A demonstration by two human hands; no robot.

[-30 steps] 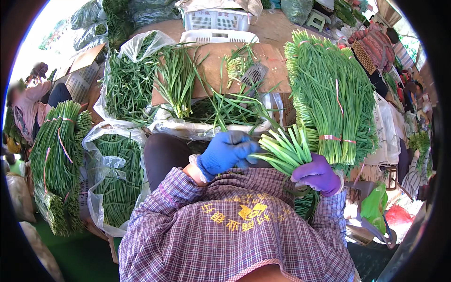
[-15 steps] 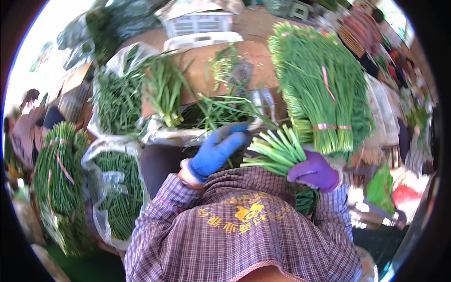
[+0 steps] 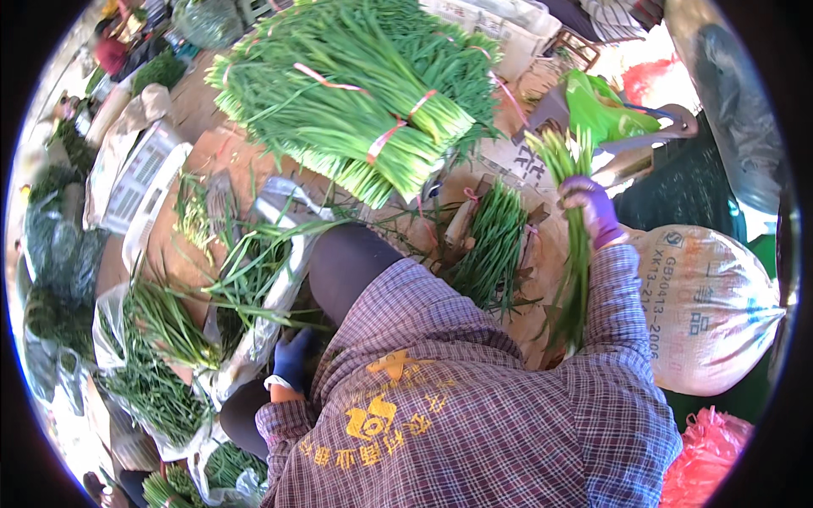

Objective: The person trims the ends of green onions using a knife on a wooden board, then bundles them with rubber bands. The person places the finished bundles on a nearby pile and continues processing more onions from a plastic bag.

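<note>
Purple fabric covers the right hand (image 3: 589,203), at right of the frame, its fingers closed around a loose bunch of greens (image 3: 574,275), pale stem ends toward the top and leaves trailing below. Blue fabric covers the left hand (image 3: 292,360), at lower left of centre beside the white tray (image 3: 261,345); its fingers are partly hidden, so whether it grips anything cannot be told. The step in hand appears to be handling this single bunch to one side; the next move seems to call for a steady grip on the stems, so that none slip. Near the bunch, a smaller bundle (image 3: 500,241) lies right of centre. Pink bands circle bundles in the large stack of greens (image 3: 339,97) at upper centre. Loose leaves cross the tray and a brown board (image 3: 169,258) at left. A white sack (image 3: 711,317) stands at right, above a pink plastic bag (image 3: 707,461); a white crate (image 3: 140,178) occupies the upper left.
</note>
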